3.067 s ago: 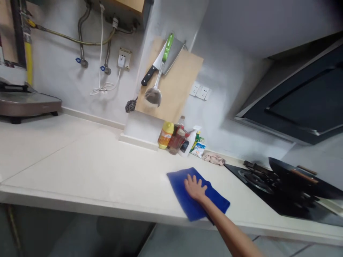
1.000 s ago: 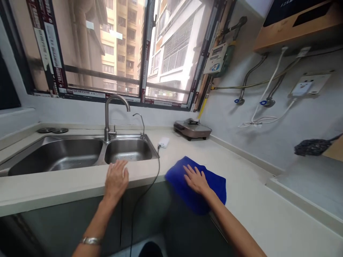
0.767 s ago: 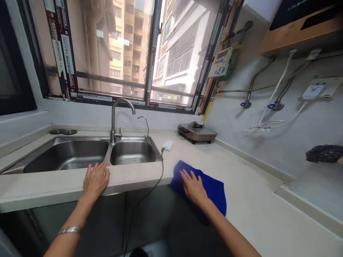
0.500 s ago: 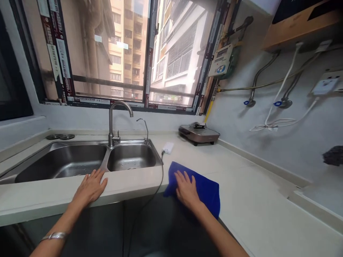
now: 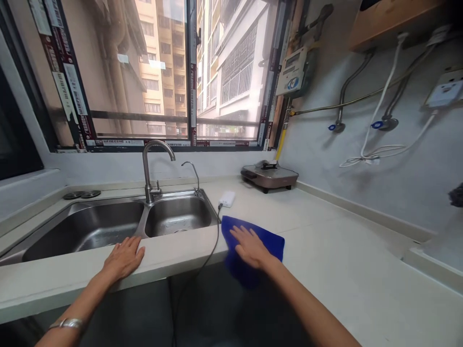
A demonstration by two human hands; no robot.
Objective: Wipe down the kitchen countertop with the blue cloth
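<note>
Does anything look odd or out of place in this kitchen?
Mainly the small white box beside the sink: its dark cord droops over the counter's front edge, seemingly easy to snag. The blue cloth under the right hand also hangs over that edge. I see no spill or damage.

The left forearm point(image 5: 85, 301) slants up and to the right, ending in the left hand point(image 5: 124, 259), which is flat and palm down, fingers close together and pointing forward, thumb held apart on the inner side. The right forearm point(image 5: 304, 295) slants up and to the left; the right hand point(image 5: 251, 248) is palm down, fingers slightly fanned, thumb angled inward.
</note>
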